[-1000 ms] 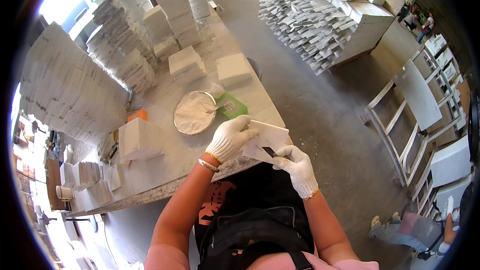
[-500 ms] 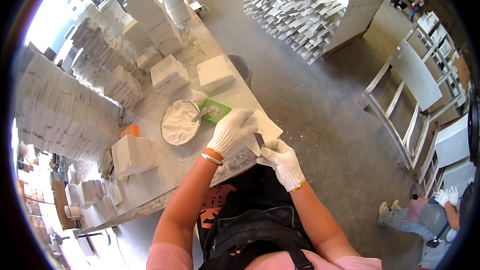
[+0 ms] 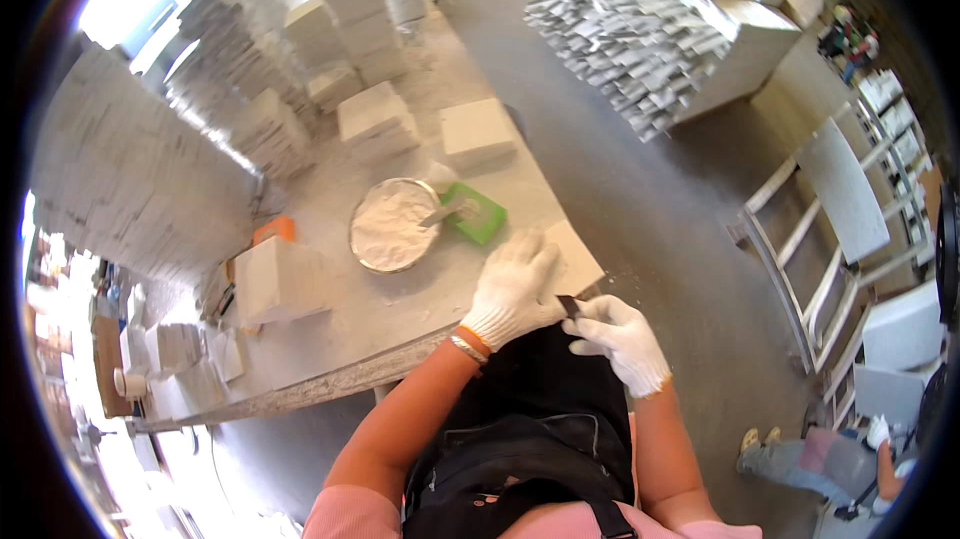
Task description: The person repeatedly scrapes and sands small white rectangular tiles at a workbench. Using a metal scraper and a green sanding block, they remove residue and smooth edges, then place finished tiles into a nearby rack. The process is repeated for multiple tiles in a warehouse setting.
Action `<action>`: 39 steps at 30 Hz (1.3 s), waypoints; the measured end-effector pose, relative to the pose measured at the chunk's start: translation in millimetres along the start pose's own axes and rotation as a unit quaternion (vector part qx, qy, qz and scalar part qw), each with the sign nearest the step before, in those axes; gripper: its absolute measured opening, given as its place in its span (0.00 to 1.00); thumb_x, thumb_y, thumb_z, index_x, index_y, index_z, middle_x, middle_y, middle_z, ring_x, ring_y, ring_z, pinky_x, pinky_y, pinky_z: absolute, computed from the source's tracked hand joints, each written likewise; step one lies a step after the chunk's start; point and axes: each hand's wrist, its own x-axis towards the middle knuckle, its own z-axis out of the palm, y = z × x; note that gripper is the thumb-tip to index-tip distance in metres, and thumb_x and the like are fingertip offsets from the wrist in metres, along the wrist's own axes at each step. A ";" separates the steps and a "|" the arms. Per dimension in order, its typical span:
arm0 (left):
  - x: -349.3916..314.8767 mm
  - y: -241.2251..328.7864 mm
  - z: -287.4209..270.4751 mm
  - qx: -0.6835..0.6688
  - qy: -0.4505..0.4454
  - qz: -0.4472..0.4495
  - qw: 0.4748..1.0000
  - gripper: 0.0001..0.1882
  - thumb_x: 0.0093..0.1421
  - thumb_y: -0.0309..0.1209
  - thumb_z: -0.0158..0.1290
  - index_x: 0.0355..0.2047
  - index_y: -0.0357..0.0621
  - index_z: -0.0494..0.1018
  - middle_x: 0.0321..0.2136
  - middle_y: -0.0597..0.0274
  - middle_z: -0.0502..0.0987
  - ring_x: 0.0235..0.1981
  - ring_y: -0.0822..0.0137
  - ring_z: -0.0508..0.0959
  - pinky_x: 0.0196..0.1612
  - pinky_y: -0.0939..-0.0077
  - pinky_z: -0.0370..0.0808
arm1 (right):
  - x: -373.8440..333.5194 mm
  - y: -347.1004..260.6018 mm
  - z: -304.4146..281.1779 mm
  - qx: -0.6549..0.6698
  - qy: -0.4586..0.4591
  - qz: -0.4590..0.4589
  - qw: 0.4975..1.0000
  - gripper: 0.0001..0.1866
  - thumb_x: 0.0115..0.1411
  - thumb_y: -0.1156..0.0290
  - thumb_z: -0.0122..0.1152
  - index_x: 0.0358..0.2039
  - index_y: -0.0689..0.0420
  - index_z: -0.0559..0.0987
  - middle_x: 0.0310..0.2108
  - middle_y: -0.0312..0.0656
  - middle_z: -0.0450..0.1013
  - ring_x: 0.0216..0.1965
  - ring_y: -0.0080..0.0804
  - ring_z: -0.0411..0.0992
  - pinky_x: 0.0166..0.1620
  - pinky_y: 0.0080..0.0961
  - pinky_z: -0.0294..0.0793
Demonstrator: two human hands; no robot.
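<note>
My left hand (image 3: 515, 284), in a white knitted glove, lies with its fingers stretched over a pale flat tile (image 3: 572, 251) at the near right corner of the workbench. Beside it, just off the bench edge, my gloved right hand (image 3: 622, 341) is closed on a small dark scraper blade (image 3: 567, 307). Close to my left fingertips lies a green box (image 3: 481, 219). A round bowl (image 3: 391, 268) full of white powdery material stands left of that, with a putty knife (image 3: 447, 211) resting across its rim toward the box.
Stacked white tiles (image 3: 476, 129) and another stack (image 3: 372, 119) stand farther back on the workbench (image 3: 420, 324). Tall slab piles (image 3: 140, 159) line the left, near an orange object (image 3: 273, 230). A metal rack (image 3: 800, 229) stands at right; a person (image 3: 825, 464) is at lower right.
The view has shifted, so the bench sits differently in it. My left hand has flattened over the tile, which now lies lower against the bench. The blade stays in my right hand.
</note>
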 end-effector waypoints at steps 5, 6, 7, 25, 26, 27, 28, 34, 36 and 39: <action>-4.5 -10.6 3.7 -0.031 0.082 0.047 0.995 0.34 0.48 0.46 0.65 0.51 0.38 0.74 0.58 0.37 0.70 0.61 0.36 0.68 0.63 0.48 0.66 | -13.4 -19.9 7.8 -0.063 0.089 -0.081 0.991 0.10 0.64 0.70 0.65 0.41 0.61 0.78 0.32 0.41 0.80 0.28 0.25 0.79 0.31 0.20 0.79; -6.2 -12.2 4.9 -0.033 0.082 0.051 0.995 0.33 0.48 0.46 0.65 0.50 0.37 0.74 0.57 0.37 0.70 0.61 0.35 0.68 0.63 0.47 0.66 | -13.5 -27.7 19.5 -0.094 0.103 -0.089 0.986 0.09 0.65 0.71 0.64 0.43 0.61 0.79 0.31 0.41 0.80 0.26 0.23 0.78 0.30 0.19 0.77; -7.1 -17.1 6.1 -0.023 0.078 0.058 0.995 0.31 0.49 0.45 0.64 0.49 0.37 0.74 0.57 0.37 0.70 0.60 0.35 0.69 0.63 0.47 0.67 | -9.6 -31.9 32.2 -0.111 0.088 -0.101 0.985 0.10 0.65 0.71 0.64 0.44 0.60 0.79 0.31 0.41 0.80 0.26 0.22 0.77 0.29 0.18 0.76; -9.6 -27.6 31.4 0.015 0.074 0.038 0.996 0.33 0.61 0.49 0.52 0.61 0.43 0.67 0.63 0.48 0.66 0.65 0.51 0.65 0.67 0.56 0.64 | 90.2 -54.3 184.8 -0.587 -0.024 -0.343 0.732 0.16 0.62 0.51 0.62 0.43 0.46 0.83 0.38 0.41 0.80 0.41 0.45 0.79 0.43 0.41 0.77; -14.6 -33.1 44.4 0.008 0.091 0.042 0.995 0.28 0.67 0.47 0.46 0.60 0.43 0.67 0.62 0.51 0.68 0.64 0.55 0.67 0.66 0.60 0.65 | 88.3 -56.8 173.1 -0.567 -0.007 -0.348 0.747 0.17 0.61 0.50 0.63 0.44 0.47 0.83 0.39 0.41 0.80 0.42 0.45 0.78 0.44 0.41 0.77; -11.8 -28.7 43.2 -0.003 0.105 0.057 0.993 0.24 0.73 0.46 0.40 0.60 0.44 0.67 0.60 0.54 0.70 0.63 0.60 0.69 0.65 0.64 0.66 | 89.7 -60.8 157.0 -0.596 0.024 -0.335 0.730 0.19 0.59 0.50 0.65 0.44 0.49 0.82 0.39 0.43 0.79 0.43 0.45 0.78 0.45 0.41 0.77; -7.8 -26.6 41.7 0.068 0.023 0.046 0.996 0.25 0.72 0.46 0.40 0.60 0.43 0.66 0.61 0.53 0.70 0.63 0.60 0.68 0.65 0.65 0.66 | 92.7 -63.0 141.7 -0.624 0.055 -0.319 0.711 0.22 0.58 0.50 0.66 0.45 0.51 0.82 0.40 0.45 0.79 0.44 0.46 0.77 0.47 0.42 0.77; -8.3 -47.0 79.1 -0.232 -0.003 -0.010 0.973 0.31 0.69 0.48 0.43 0.65 0.43 0.59 0.62 0.48 0.66 0.64 0.52 0.65 0.67 0.59 0.61 | 131.6 -39.0 135.0 -0.690 0.094 -0.348 0.628 0.36 0.52 0.49 0.70 0.57 0.55 0.74 0.46 0.47 0.76 0.51 0.47 0.74 0.53 0.44 0.73; -10.5 -40.6 55.0 -0.048 0.001 0.020 0.999 0.31 0.70 0.49 0.42 0.66 0.44 0.58 0.62 0.48 0.66 0.64 0.53 0.65 0.66 0.59 0.61 | 141.0 -43.4 140.8 -0.712 0.073 -0.298 0.631 0.36 0.51 0.50 0.69 0.58 0.54 0.73 0.47 0.47 0.75 0.52 0.47 0.73 0.55 0.45 0.72; -9.0 -37.1 46.3 0.087 -0.005 0.025 0.996 0.33 0.67 0.54 0.45 0.65 0.46 0.61 0.62 0.48 0.66 0.64 0.54 0.66 0.65 0.60 0.62 | 132.8 -59.6 143.8 -0.734 0.044 -0.244 0.632 0.30 0.50 0.55 0.67 0.54 0.51 0.76 0.45 0.46 0.76 0.48 0.46 0.75 0.51 0.44 0.74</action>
